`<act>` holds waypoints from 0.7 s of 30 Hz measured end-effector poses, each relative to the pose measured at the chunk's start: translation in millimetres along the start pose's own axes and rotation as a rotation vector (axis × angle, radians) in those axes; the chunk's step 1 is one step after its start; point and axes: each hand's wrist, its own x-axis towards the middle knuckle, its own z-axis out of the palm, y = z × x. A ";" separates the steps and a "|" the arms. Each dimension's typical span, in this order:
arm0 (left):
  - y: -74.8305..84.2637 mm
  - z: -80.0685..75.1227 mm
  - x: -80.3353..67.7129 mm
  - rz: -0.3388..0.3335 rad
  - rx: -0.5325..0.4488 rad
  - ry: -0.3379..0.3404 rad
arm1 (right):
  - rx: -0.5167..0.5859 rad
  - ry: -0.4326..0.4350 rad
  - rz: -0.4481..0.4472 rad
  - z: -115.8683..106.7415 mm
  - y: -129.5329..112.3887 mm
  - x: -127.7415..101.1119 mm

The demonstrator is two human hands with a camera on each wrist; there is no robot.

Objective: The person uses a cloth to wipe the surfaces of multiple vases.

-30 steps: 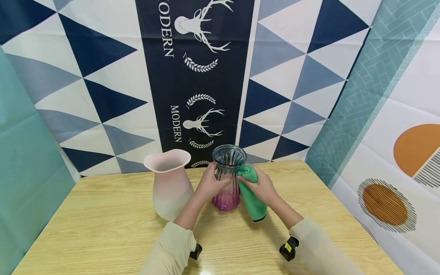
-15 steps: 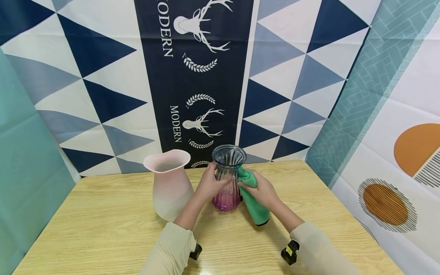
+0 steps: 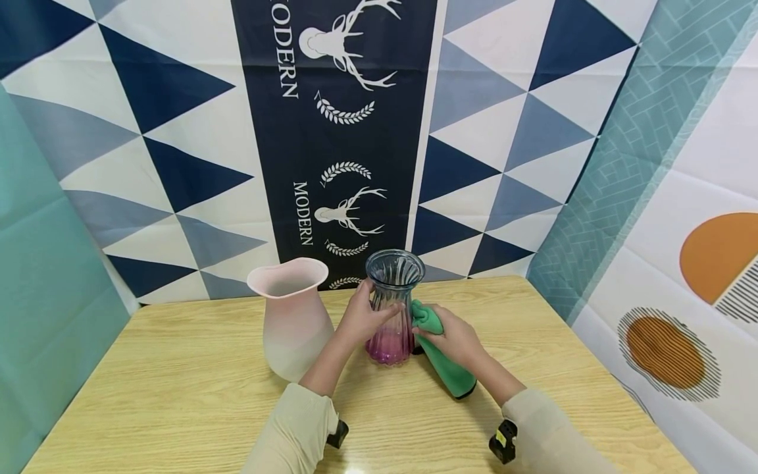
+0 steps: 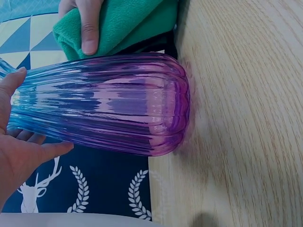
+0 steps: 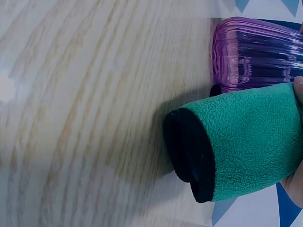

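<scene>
A ribbed glass vase [image 3: 389,342], blue at the flared rim and fading to purple-pink at the base, stands upright on the table. My left hand [image 3: 362,317] grips its neck from the left, fingers behind and thumb across the front. On the other side, my right hand [image 3: 454,334] holds a folded green cloth [image 3: 450,374] with black edging, bunched at the top and hanging downward. In the left wrist view the cloth [image 4: 128,28] lies against or just beside the glass; whether it touches is hard to tell. The right wrist view shows the cloth's folded lower end beside the vase's base [image 5: 251,54].
A pale pink-to-white vase [image 3: 293,322] with a wavy rim stands just left of my left forearm. The light wood table [image 3: 177,395] ends at the patterned backdrop [image 3: 349,145] behind. Printed cloth walls flank both sides.
My right hand has slid down the vase's right side with the cloth, whose lower end has swung to the right. The left hand and the vase have stayed in place.
</scene>
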 end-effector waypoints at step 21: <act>-4.1 -1.3 0.7 0.003 -0.011 0.036 | 0.264 0.230 0.012 -25.1 -23.6 21.1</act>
